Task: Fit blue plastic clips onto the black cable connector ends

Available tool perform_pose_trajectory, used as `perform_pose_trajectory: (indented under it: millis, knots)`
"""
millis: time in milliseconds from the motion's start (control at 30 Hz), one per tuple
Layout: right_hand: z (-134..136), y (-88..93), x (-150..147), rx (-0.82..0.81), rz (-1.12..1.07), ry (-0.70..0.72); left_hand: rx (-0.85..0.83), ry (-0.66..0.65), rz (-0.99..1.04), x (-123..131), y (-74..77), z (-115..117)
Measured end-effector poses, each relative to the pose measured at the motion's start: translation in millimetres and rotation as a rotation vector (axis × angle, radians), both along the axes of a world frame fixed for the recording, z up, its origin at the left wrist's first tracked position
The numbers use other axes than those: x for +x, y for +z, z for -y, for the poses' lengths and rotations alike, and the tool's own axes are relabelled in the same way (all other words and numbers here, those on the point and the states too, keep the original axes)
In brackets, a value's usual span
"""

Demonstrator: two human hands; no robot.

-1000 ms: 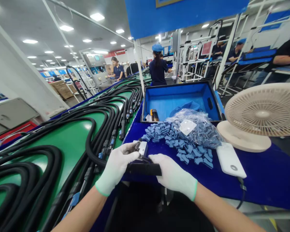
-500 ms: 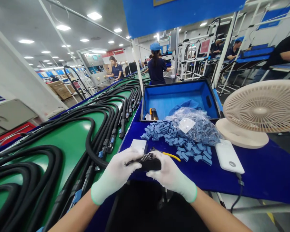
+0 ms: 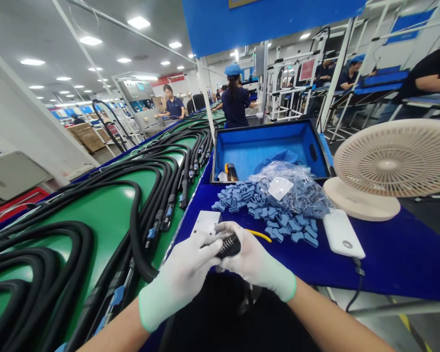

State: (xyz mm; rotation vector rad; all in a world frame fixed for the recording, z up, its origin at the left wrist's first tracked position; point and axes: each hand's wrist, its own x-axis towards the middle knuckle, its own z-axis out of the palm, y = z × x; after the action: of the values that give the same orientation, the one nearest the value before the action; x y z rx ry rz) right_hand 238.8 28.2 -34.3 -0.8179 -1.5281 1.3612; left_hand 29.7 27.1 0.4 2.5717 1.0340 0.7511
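My left hand, in a white glove, is closed with its fingertips pressed on a black hose end. Pale coil-like ridges, perhaps a spring, show on that end. From the right, my gloved right hand wraps round the same piece. A thick black hose runs from the green belt to behind my left wrist. Just beyond my hands lies a white block with small holes. A yellow-handled tool sticks out behind my right hand. Small blue plastic clips are heaped farther back.
A clear plastic bag covers part of the heap, before a blue crate. To the right stand a beige fan and a white power bank. Hoses line the green belt at left. Several people work behind.
My left hand has moved right and closer over the hose end, its fingers meeting my right hand's. The hose end has tilted, and more of the white block shows. The view has shifted slightly.
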Motion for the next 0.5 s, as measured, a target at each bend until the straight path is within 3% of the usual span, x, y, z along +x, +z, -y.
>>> perform_pose_trajectory:
  millis: [100, 267, 367, 433, 500]
  knots:
    - [6.2, 0.5, -0.9, -0.132, -0.03, 0.044, -0.138, -0.099, 0.094, -3.1, 1.0, -8.9]
    - [15.5, -0.1, -3.8, -0.17, -0.12, 0.025, -0.546, 0.132, 0.246, 3.4, 3.5, -26.0]
    - [8.5, -4.5, -2.9, -0.205, -0.175, -0.009, -0.435, 0.253, 0.204, 10.6, 2.8, -19.6]
    - [2.4, -9.6, -3.9, -0.234, -0.274, -0.116, -0.306, 0.326, 0.182, 14.8, -0.5, -6.0]
    - [2.3, -16.1, -10.0, -0.27, -0.411, -0.251, -0.396, 0.355, 0.204, 17.3, -7.3, 8.9]
